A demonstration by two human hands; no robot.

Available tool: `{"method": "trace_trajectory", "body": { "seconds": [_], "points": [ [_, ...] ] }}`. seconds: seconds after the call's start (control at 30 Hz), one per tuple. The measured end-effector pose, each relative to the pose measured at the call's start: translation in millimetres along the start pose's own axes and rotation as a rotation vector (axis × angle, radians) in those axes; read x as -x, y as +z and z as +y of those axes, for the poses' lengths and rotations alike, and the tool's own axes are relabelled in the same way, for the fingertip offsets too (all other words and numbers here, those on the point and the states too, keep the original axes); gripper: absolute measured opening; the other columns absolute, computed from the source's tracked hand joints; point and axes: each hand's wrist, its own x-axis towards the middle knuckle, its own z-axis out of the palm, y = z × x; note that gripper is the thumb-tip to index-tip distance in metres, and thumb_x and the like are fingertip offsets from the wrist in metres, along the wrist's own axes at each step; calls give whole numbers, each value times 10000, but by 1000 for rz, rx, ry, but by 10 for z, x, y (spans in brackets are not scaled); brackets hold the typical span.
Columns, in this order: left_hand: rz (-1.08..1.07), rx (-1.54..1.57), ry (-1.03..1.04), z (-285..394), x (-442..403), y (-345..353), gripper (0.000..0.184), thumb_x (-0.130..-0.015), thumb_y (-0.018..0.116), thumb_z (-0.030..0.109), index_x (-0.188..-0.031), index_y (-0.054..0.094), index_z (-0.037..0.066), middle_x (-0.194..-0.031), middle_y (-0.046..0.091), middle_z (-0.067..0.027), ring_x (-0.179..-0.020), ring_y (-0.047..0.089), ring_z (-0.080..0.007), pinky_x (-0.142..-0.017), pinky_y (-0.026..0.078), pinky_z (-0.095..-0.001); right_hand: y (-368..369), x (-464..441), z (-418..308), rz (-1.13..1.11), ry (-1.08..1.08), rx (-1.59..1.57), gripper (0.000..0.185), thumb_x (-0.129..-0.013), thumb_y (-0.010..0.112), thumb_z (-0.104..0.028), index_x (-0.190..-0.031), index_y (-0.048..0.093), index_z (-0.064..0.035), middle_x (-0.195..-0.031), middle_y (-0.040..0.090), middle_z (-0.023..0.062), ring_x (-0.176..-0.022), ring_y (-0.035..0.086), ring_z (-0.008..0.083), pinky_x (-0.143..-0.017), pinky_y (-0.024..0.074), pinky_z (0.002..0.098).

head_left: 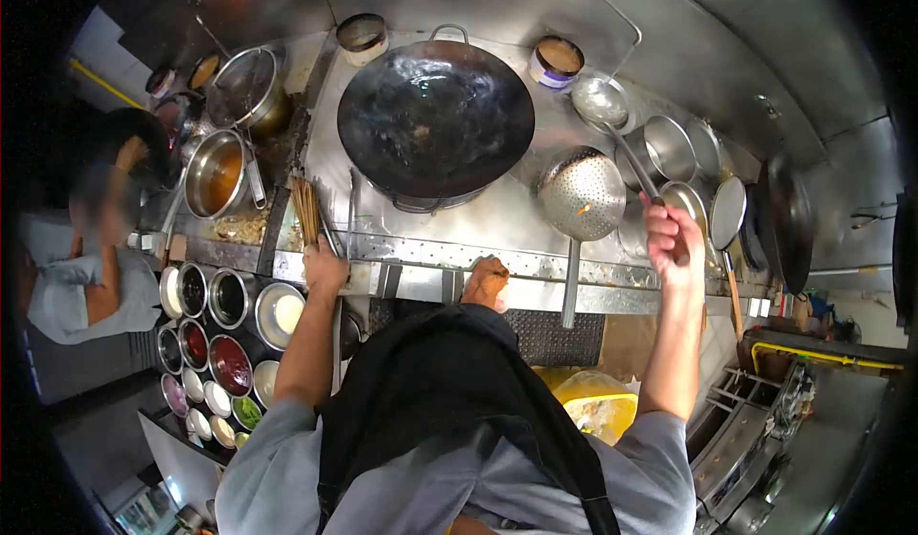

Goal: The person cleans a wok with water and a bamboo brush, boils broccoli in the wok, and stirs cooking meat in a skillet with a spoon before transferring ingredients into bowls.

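My right hand point(675, 239) is closed around the handle of a metal ladle point(601, 102). Its bowl is up by the thin water spout, over the right side of the stove. My left hand point(326, 269) is at the front edge on the left, its fingers wrapped around the base of a bamboo wok brush point(305, 212) with its bristles pointing away from me. Between and beyond both hands sits a large dark wok point(435, 119), with a wet sheen and no food visible. A perforated strainer point(581, 196) lies left of my right hand, handle towards me.
Metal pots point(669, 150) and a hanging wok point(786, 224) are at the right. A pot of brown liquid point(214, 175) and several sauce bowls point(229, 363) stand left. A brownish lump point(488, 282) is at the front edge. Another person point(91, 277) is far left.
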Motion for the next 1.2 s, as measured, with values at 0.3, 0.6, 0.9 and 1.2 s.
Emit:
{"method": "trace_trajectory", "body": {
  "seconds": [0.3,0.6,0.9,1.2],
  "points": [
    [-169,16,-111,-259,-207,-131,929,-774,686,227,-1552,189,130,-1332,429,-253,-1183,511,-443,-941,501,-477,366,788,1460,19,62,49,433,-923,525,-126,-1325,456,20,-845,498,9,-553,441,36,-363,363,190],
    [-291,157,-68,-652,-303,92,1097,-776,727,335,-1564,-4,117,-1233,584,-299,-1121,606,-421,-971,480,-474,-52,473,2048,239,-116,1066,554,-907,530,-23,-1429,346,-3,-740,546,46,-497,484,109,-400,399,255],
    [-2,976,40,-390,502,-798,730,-802,683,96,-1437,340,-15,-1174,578,-162,-967,586,-195,-836,485,-313,-1189,439,1347,1106,-650,1439,621,-905,542,-51,-1488,332,-86,-780,630,125,-604,620,193,-532,509,355],
    [-619,776,382,1090,-184,-2528,745,-745,699,134,-1432,423,50,-1148,656,-137,-955,662,-274,-809,524,-397,-2564,217,433,990,-607,1220,557,-902,563,-98,-1433,398,-69,-874,648,162,-629,653,259,-541,531,377]
  ]
}}
